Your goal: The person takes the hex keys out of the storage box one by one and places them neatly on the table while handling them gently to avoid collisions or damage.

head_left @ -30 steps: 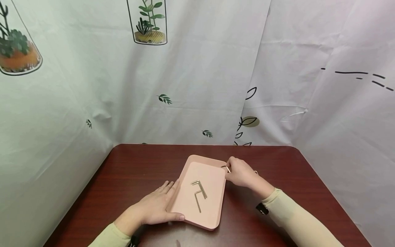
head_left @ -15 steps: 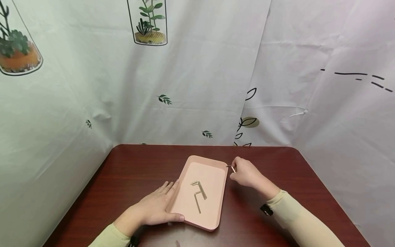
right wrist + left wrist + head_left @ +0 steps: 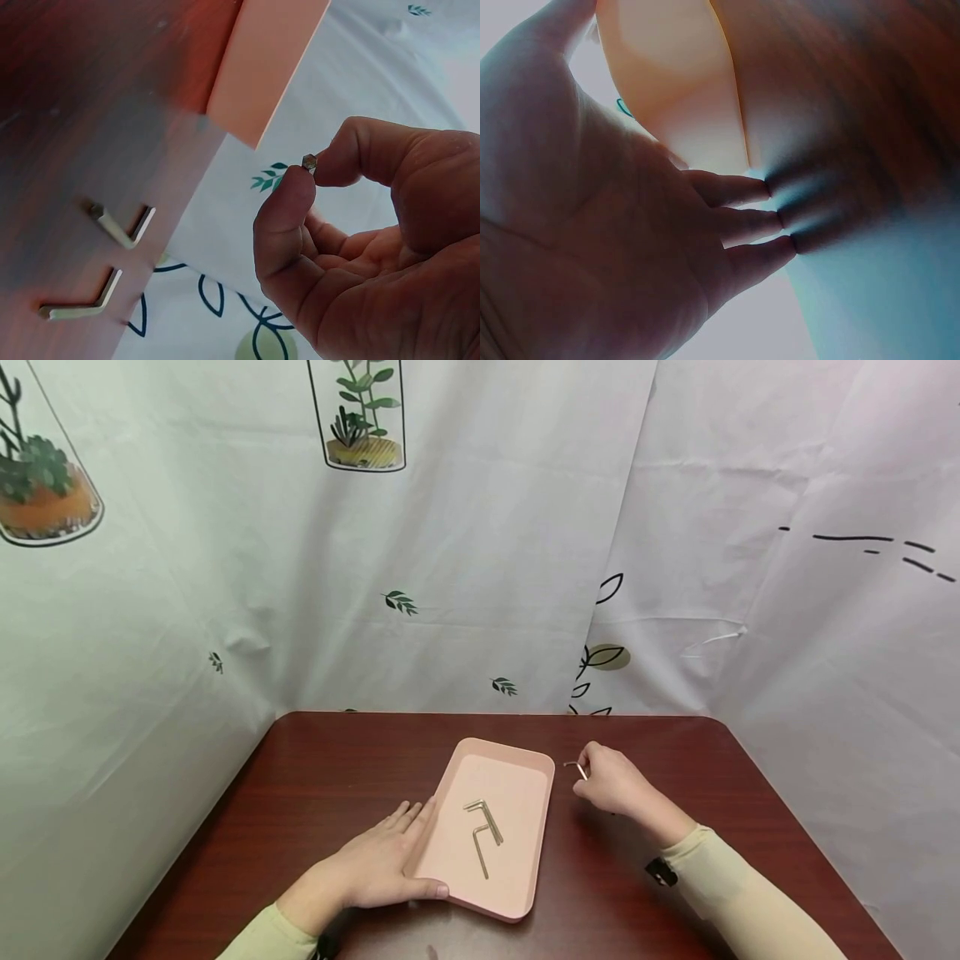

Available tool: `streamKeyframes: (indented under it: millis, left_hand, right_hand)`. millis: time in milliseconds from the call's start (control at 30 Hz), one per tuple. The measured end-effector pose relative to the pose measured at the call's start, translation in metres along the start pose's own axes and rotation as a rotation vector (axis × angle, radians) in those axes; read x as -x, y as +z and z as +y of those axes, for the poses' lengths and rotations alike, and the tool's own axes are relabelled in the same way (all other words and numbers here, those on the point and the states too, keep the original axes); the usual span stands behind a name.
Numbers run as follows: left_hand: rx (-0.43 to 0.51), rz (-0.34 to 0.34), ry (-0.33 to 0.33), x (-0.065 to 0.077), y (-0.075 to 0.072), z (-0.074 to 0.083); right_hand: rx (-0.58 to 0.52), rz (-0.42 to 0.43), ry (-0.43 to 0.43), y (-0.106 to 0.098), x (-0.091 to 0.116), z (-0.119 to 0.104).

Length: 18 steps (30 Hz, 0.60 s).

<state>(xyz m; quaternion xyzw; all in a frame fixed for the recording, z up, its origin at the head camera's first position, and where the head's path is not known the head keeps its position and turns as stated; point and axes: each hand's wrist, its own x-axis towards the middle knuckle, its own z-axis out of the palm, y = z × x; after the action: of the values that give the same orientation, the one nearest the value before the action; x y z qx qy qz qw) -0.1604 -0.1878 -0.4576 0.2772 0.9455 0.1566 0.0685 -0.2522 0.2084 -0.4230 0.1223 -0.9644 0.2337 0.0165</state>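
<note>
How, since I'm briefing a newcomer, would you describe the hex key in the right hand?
Start at the pink tray. Beside its far-right corner, the right hand pinches an L-shaped hex key, the only one held; others lie loose.

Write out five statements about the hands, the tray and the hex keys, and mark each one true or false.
1. The right hand pinches a hex key. True.
2. The left hand touches the tray. True.
3. The tray is dark blue. False: it is pink.
4. The tray has nothing in it. False: bent hex keys in the tray can be seen in the head view.
5. In the head view, the pinched key is at the tray's left edge. False: it is off the tray's right side.
</note>
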Motion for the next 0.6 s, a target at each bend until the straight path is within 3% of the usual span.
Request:
streamKeyframes:
  millis: [600]
  left_hand:
    - [0.001,-0.003,-0.002,0.000,0.000,0.000]
  right_hand:
    - [0.002,0.016,0.039,-0.006,0.006,0.022]
